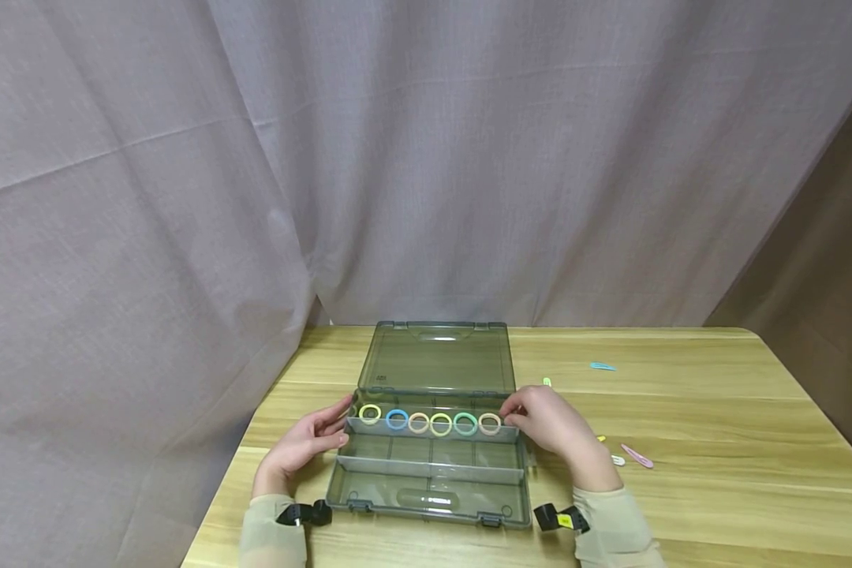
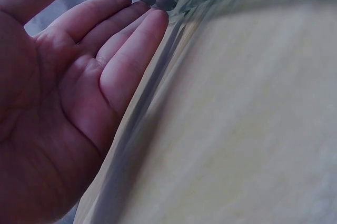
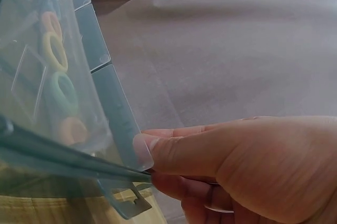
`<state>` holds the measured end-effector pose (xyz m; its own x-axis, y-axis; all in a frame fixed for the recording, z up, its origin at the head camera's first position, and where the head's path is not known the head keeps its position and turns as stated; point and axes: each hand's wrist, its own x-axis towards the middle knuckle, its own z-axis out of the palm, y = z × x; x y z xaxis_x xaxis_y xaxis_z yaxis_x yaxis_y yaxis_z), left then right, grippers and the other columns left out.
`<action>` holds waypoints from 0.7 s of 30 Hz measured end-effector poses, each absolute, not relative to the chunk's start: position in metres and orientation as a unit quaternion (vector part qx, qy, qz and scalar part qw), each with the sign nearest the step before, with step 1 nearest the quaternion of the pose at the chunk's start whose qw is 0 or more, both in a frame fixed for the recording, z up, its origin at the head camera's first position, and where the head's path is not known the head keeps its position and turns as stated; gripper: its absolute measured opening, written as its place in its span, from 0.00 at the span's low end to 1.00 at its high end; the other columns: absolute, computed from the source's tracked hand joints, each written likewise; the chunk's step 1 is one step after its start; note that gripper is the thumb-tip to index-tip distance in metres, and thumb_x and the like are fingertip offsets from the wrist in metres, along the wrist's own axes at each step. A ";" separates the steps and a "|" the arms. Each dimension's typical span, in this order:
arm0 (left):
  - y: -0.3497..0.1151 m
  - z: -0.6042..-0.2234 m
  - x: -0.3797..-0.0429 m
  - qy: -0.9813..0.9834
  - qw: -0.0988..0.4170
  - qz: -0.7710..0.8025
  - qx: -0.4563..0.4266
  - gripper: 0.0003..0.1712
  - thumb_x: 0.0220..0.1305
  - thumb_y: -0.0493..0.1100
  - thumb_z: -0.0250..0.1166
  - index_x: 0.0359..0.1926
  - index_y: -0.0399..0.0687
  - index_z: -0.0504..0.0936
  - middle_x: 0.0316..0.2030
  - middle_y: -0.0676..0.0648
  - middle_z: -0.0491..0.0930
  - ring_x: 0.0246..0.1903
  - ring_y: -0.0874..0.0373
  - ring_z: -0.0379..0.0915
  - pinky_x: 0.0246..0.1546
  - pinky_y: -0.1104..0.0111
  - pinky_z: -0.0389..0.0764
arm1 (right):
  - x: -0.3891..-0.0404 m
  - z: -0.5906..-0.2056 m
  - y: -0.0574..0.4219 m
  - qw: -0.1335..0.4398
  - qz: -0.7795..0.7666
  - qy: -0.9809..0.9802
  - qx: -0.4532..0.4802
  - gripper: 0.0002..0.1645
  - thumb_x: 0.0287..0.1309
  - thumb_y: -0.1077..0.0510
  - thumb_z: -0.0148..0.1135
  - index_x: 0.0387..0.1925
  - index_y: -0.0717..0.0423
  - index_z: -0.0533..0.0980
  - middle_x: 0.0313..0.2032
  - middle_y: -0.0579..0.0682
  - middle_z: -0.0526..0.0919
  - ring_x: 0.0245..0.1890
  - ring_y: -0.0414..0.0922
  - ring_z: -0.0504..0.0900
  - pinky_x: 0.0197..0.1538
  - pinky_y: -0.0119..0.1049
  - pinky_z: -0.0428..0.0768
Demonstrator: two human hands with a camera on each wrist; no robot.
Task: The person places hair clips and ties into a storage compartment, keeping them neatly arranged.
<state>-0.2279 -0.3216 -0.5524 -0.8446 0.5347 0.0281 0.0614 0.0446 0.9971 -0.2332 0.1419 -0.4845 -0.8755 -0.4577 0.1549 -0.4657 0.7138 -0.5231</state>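
A translucent grey-green storage box (image 1: 429,498) lies with its lid (image 1: 436,359) tipped back, long dividers splitting it into rows. Several pastel hair ties, among them a blue hair tie (image 1: 388,420) and a green hair tie (image 3: 55,90), stand side by side along the back row. My left hand (image 1: 305,446) rests on the box's left wall, its fingers nearly straight against the plastic and the thumb at the rim. With thumb and fingers, my right hand (image 1: 550,422) pinches the box's back right corner, beside the last peach hair tie (image 1: 481,428). Its curled lower fingers are partly hidden.
Snap hair clips lie scattered right of the box: a blue clip (image 1: 602,366), a green clip (image 1: 547,382), a pink clip (image 1: 637,456) and a white clip (image 1: 618,461), with a yellow one partly behind the right wrist. A grey curtain (image 1: 426,197) hangs behind the wooden table (image 1: 738,410).
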 end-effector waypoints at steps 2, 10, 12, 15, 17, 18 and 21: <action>-0.322 -0.552 -0.228 0.700 0.179 0.657 0.213 0.46 0.75 0.30 0.64 0.81 0.24 0.47 0.82 0.27 0.40 0.78 0.27 0.41 0.68 0.72 0.72 | -0.234 -0.485 0.143 0.008 0.283 -0.926 0.249 0.05 0.61 0.67 0.74 0.37 0.56 0.90 0.34 0.45 0.89 0.35 0.40 0.84 0.44 0.44 0.87; -0.322 -0.553 -0.228 0.702 0.179 0.655 0.215 0.46 0.75 0.30 0.64 0.81 0.24 0.47 0.82 0.27 0.40 0.78 0.27 0.41 0.69 0.73 0.71 | -0.233 -0.485 0.144 0.009 0.287 -0.925 0.250 0.04 0.61 0.67 0.74 0.37 0.57 0.90 0.35 0.45 0.89 0.35 0.39 0.84 0.44 0.44 0.87; -0.322 -0.553 -0.228 0.703 0.178 0.654 0.215 0.46 0.75 0.30 0.64 0.81 0.24 0.47 0.82 0.27 0.40 0.78 0.27 0.41 0.69 0.73 0.71 | -0.233 -0.485 0.144 0.011 0.288 -0.924 0.252 0.05 0.61 0.67 0.74 0.37 0.57 0.90 0.34 0.45 0.89 0.34 0.39 0.84 0.43 0.43 0.87; -0.322 -0.552 -0.228 0.705 0.176 0.652 0.216 0.45 0.75 0.29 0.64 0.81 0.23 0.47 0.82 0.27 0.40 0.78 0.26 0.42 0.69 0.74 0.70 | -0.233 -0.484 0.145 0.015 0.290 -0.921 0.258 0.05 0.61 0.68 0.74 0.37 0.57 0.90 0.34 0.44 0.88 0.34 0.38 0.83 0.42 0.42 0.86; -0.322 -0.552 -0.228 0.705 0.176 0.652 0.217 0.45 0.75 0.29 0.64 0.81 0.23 0.47 0.82 0.27 0.40 0.78 0.26 0.41 0.69 0.74 0.70 | -0.233 -0.484 0.145 0.016 0.291 -0.920 0.261 0.05 0.61 0.68 0.74 0.37 0.57 0.90 0.34 0.44 0.88 0.33 0.38 0.83 0.41 0.41 0.86; -0.323 -0.552 -0.228 0.705 0.176 0.652 0.218 0.45 0.75 0.29 0.64 0.81 0.23 0.47 0.82 0.27 0.40 0.78 0.26 0.41 0.69 0.74 0.70 | -0.232 -0.484 0.145 0.016 0.293 -0.919 0.263 0.05 0.61 0.68 0.74 0.37 0.57 0.90 0.34 0.44 0.88 0.33 0.38 0.83 0.41 0.41 0.86; -0.323 -0.552 -0.228 0.702 0.177 0.654 0.220 0.46 0.75 0.29 0.64 0.81 0.23 0.46 0.82 0.27 0.39 0.78 0.26 0.41 0.69 0.73 0.70 | -0.232 -0.484 0.146 0.012 0.301 -0.916 0.264 0.04 0.62 0.67 0.74 0.38 0.57 0.90 0.35 0.44 0.89 0.34 0.38 0.84 0.41 0.41 0.86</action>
